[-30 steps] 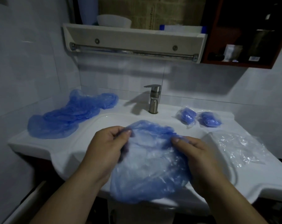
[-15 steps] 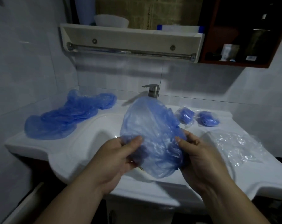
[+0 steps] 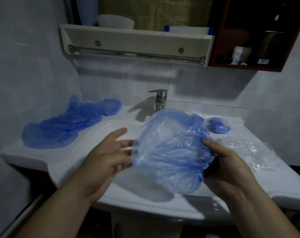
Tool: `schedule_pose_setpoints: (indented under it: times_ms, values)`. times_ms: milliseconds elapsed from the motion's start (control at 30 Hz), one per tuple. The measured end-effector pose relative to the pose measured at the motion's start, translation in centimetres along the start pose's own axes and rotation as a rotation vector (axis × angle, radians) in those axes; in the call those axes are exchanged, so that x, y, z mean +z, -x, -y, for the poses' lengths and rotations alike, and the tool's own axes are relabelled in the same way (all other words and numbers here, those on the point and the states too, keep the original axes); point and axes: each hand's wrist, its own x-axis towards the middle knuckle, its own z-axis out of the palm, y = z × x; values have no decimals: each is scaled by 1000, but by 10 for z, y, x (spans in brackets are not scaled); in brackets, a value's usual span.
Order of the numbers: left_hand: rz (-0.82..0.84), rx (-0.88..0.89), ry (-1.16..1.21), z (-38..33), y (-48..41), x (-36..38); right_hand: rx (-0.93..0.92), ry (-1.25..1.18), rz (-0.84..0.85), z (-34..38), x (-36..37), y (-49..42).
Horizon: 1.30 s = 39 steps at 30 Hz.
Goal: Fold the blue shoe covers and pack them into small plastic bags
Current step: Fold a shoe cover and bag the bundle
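Over the white sink surface (image 3: 42, 160), its loose pile of shoe covers (image 3: 63, 127) lying left, we are holding one blue shoe cover (image 3: 171, 152) above the basin, right grip (image 3: 226, 165) pinching its gathered edge, left grip (image 3: 108, 157) released, fingers spread at its left edge.

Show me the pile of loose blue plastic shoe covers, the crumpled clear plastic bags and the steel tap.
Pile of loose blue plastic shoe covers (image 3: 63, 129): head view, heap's middle.
Crumpled clear plastic bags (image 3: 252, 152): head view, central film.
Steel tap (image 3: 161, 100): head view, upright body.
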Motion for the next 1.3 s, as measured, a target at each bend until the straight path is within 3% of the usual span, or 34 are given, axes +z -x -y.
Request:
schedule_pose_setpoints:
  times_ms: [133, 200, 267, 433, 500, 600, 800, 867, 900, 967, 1033, 1067, 1100, 1167, 1200, 1233, 1300]
  values:
    - [65, 440, -707, 9, 8, 1, 106, 35, 14, -2, -1, 5]
    - [121, 553, -1009, 15, 12, 11, 195, 6, 4, -4, -1, 4]
    - [151, 640, -1157, 24, 12, 20, 265, -23, 33, -8, -3, 3]
    - [121, 779, -1008, 31, 5, 20, 307, -56, 116, -12, -10, 3]
    - [110, 790, -930, 26, 8, 20, 271, 67, 40, -13, -16, 4]
    - [190, 732, -908, 23, 14, 16, 37, 521, -171, -13, -26, 8]
    - [427, 635, -1064, 34, 24, 13, -322, 1579, -187, -4, -40, 23]
    - [433, 548, -1076, 33, 27, 11, -518, 1597, -117, 2, -38, 32]
    - [422, 509, -1065, 32, 28, 9, -530, 1532, -9, 7, -39, 42]
    - [413, 456, -1060, 30, 29, 6, -415, 1432, 251, 12, -28, 50]
    - [401, 435, -1025, 28, 28, 3, -188, 1587, 422, 4, -23, 59]
    - [401, 423, -997, 27, 29, 3, -60, 1649, 379, -2, -37, 61]
    - [414, 409, -972, 26, 28, 3, -101, 1686, 355, -9, -59, 49]
    - [435, 381, -935, 25, 27, 1, -113, 1650, 526, -20, -77, 31]
    - [434, 358, -921, 24, 26, 1, -127, 1815, 589, -21, -63, 21]
    - [424, 328, -903, 24, 26, 0, -298, 1914, 480, -20, -58, 21]
    - [382, 281, -851, 23, 25, -4, -423, 1753, 448, -13, -56, 40]
